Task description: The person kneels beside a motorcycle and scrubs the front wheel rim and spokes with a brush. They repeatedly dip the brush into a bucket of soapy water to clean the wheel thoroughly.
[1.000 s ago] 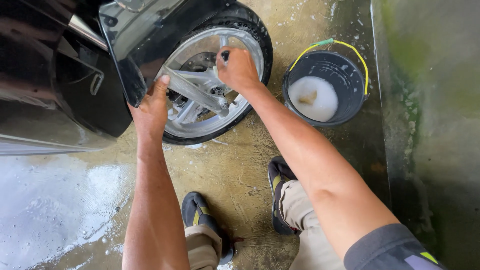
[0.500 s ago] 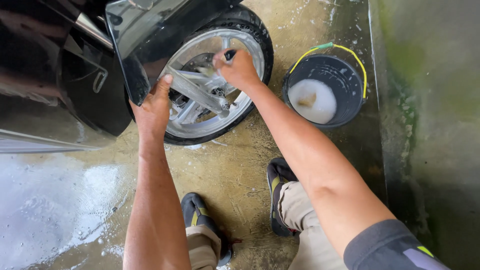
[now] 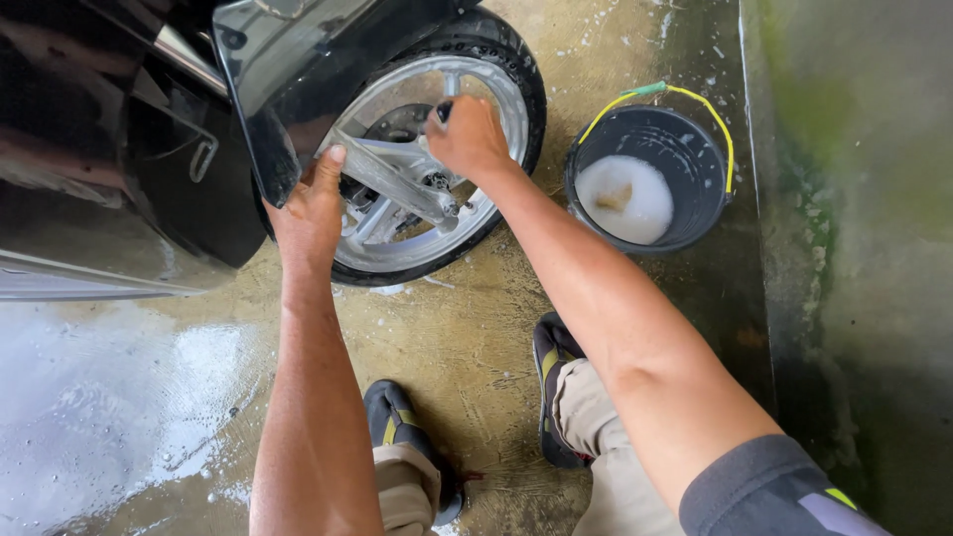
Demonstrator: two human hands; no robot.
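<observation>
**Two hands on a silver spoked wheel, wet floor all around**

Nearest the camera, at the bottom of the frame, two dark sandals with yellow trim — the left sandal (image 3: 397, 427) at lower centre, the right sandal (image 3: 552, 369) just to its right — stand on a wet concrete floor (image 3: 467, 328) flecked with foam. Beige trouser legs (image 3: 606, 467) rise above them, and a dark sleeve (image 3: 764, 491) with a grey-and-yellow patch fills the lower right corner.

Both bare forearms reach up the frame toward the wheel (image 3: 427, 164), which sits at upper centre: a black tyre around a silver rim with broad silver spokes. The left hand (image 3: 310, 203) lies at the wheel's left side, thumb up against the lower edge of the glossy black body panel (image 3: 288, 89), its fingers curled out of sight behind that edge. The right hand (image 3: 467, 139) is closed into a fist near the hub, pinching a small dark object (image 3: 444, 111) whose tip shows just above the knuckles; what it is cannot be told.

Right of the wheel, close beside the tyre, stands a black bucket (image 3: 695, 213) with a yellow wire handle, holding white suds and a tan lump. Beyond it, along the right edge, runs a mossy green wall (image 3: 864, 199).
</observation>
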